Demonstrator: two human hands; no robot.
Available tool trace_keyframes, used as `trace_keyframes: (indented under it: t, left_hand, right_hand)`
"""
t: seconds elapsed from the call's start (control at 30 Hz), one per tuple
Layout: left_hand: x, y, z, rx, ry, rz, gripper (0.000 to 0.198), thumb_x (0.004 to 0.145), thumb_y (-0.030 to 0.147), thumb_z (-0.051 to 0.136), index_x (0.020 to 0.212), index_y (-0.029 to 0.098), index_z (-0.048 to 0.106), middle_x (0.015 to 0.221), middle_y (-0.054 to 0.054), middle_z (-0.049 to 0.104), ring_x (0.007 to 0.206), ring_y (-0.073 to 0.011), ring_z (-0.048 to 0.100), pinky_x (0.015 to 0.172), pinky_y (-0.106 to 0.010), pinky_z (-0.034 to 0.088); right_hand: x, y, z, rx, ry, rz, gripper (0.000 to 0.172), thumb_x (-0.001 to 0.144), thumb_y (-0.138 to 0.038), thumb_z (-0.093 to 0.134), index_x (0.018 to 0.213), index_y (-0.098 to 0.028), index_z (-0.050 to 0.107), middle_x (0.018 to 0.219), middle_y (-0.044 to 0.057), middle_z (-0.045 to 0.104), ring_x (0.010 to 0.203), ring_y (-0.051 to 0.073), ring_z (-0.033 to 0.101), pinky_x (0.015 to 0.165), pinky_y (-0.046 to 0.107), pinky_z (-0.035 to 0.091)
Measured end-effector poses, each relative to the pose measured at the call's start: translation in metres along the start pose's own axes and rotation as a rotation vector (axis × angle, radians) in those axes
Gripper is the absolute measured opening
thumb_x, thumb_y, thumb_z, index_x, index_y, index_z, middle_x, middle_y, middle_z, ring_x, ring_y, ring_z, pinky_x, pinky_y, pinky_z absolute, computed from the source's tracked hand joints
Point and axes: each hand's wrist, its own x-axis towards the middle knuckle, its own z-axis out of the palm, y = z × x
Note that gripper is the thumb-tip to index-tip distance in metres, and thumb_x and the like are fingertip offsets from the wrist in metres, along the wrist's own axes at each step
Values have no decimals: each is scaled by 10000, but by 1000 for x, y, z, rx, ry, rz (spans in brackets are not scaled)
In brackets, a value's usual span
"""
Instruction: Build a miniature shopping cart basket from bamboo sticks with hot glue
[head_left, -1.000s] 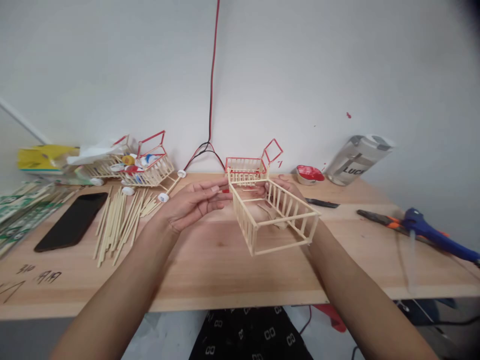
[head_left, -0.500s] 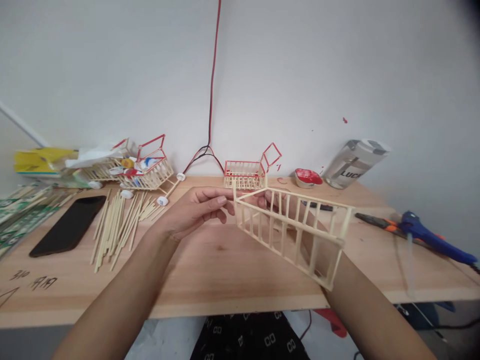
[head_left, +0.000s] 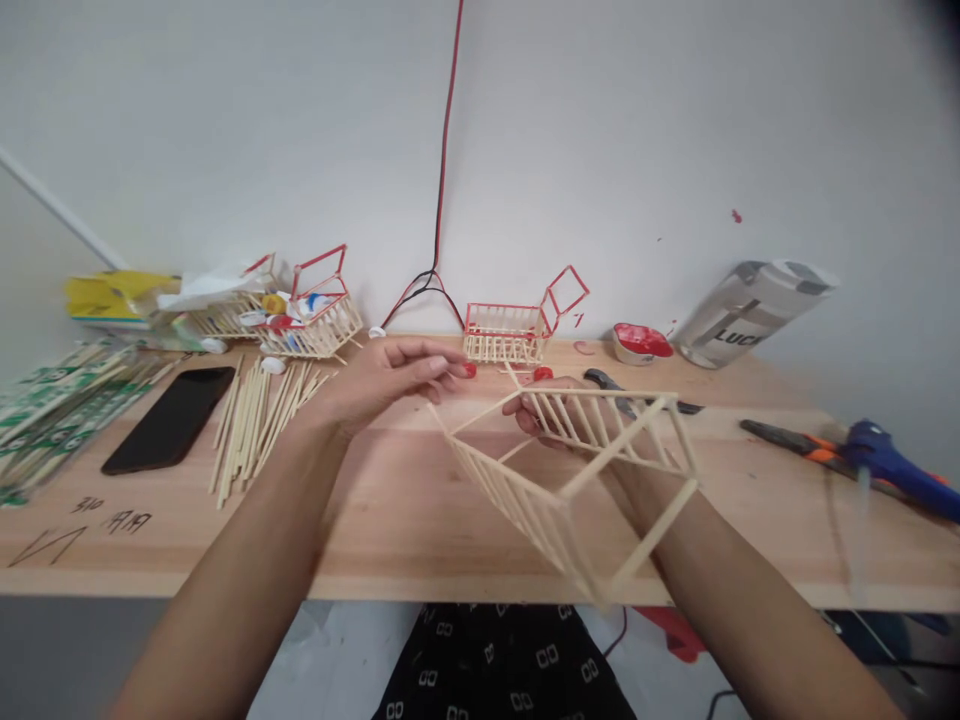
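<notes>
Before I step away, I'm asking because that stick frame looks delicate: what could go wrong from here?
The stick frame seems held only near its far end by the right hand, while the left hand appears not to grip it, so it might tip or slip. Being thinly built, it could crack if it knocks the table. The open bowl is red inside; if that is wet paint, a bump might smear it.
</notes>
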Motion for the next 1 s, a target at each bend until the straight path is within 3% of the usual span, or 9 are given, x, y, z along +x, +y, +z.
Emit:
trace_keyframes:
  t: [0.07,0.13,0.33,0.6,0.77,0.87,1.0]
  left_hand:
    - [-2,5,-2,130,135,78,298,825,372,676,1027,158,728,986,-95,741,845,-166,677,717,-257,538]
    - [-3,8,6,286,197,178,266,814,335,689,1017,169,727,986,-75,742,867,-167,673,749,-265,531]
    - [4,-2,43,554,17,344,195,811,197,668,1000,193,712,984,-51,728,877,-163,652,780,-267,492]
    - [13,-17,42,441,-117,230,104,837,204,613,925,178,662,912,-51,714,849,-171,663,792,-281,498]
    - [21,-16,47,453,-53,200,149,799,202,657,944,176,633,817,-31,708,751,-146,661,697,-233,483]
    - [25,-13,48,475,-22,181,99,795,192,646,892,173,643,752,-9,693,690,-125,641,645,-210,461]
    - [31,-10,45,283,44,120,134,743,183,679,860,140,630,672,4,655,605,-105,615,587,-198,454]
  right_hand:
    - [5,0,4,33,-41,36,352,815,-477,643,918,-150,721,700,48,622,573,112,511,481,232,381]
    - [9,2,7,39,-69,51,320,801,-452,678,865,-140,714,638,10,569,513,76,427,447,214,313]
    - [15,7,11,63,-65,58,339,791,-473,684,802,-134,681,612,-30,516,474,41,333,426,191,224]
    - [16,4,13,73,-57,65,354,764,-490,700,739,-141,646,597,-37,504,470,44,310,416,193,190]
    - [17,6,15,109,-81,43,382,776,-509,693,716,-137,628,585,-40,484,469,44,319,425,193,197]
    - [17,6,15,109,-19,16,386,784,-520,681,728,-140,640,598,-30,507,488,54,369,436,192,244]
    - [14,-2,15,102,115,-72,367,844,-507,608,979,-178,698,769,24,644,638,100,536,525,202,378]
